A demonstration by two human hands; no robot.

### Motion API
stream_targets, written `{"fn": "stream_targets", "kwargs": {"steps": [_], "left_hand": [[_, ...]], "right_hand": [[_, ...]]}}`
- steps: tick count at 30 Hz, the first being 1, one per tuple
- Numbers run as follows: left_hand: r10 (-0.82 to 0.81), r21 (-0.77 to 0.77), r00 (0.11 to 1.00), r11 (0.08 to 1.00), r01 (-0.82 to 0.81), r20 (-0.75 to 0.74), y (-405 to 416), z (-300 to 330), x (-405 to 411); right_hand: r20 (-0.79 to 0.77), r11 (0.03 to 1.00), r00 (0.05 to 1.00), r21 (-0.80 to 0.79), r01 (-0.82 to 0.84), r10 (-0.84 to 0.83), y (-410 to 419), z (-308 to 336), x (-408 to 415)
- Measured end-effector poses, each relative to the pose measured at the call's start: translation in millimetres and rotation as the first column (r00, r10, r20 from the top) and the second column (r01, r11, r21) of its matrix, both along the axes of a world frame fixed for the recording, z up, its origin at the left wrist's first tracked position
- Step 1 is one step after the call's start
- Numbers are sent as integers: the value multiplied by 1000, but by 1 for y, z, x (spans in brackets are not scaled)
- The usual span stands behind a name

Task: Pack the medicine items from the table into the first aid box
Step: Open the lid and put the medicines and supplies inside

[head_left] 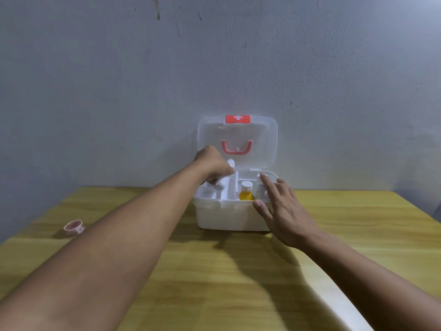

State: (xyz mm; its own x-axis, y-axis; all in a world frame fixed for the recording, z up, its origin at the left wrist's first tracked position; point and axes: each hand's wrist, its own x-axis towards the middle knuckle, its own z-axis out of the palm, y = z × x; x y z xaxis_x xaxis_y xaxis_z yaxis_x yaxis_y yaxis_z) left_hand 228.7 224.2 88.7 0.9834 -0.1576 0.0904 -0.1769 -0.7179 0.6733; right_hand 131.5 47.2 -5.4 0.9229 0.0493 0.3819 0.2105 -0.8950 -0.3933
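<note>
The left hand (212,164) grips a white bottle (224,180) over the box (229,215), left compartment. The right hand (281,211), fingers spread, rests on the box rim. The bottle looks light, stiff and smooth; hold it round the body. A tape roll (74,227) remains on the wooden table (214,271) by a grey wall.

The wooden table (238,271) bears the first aid box (229,216) (lid up) and a tape roll (74,227).
</note>
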Motion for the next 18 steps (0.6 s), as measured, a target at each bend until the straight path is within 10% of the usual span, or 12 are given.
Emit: {"fn": "stream_targets", "kwargs": {"steps": [9,18], "left_hand": [[185,86,948,973,-213,258,12,-12,-1],[377,127,906,906,-404,194,121,-37,-12]], "right_hand": [[-1,1000,1000,0,2,-2,0,1,-1],[-7,998,999,-52,46,-46,5,8,-2]]}}
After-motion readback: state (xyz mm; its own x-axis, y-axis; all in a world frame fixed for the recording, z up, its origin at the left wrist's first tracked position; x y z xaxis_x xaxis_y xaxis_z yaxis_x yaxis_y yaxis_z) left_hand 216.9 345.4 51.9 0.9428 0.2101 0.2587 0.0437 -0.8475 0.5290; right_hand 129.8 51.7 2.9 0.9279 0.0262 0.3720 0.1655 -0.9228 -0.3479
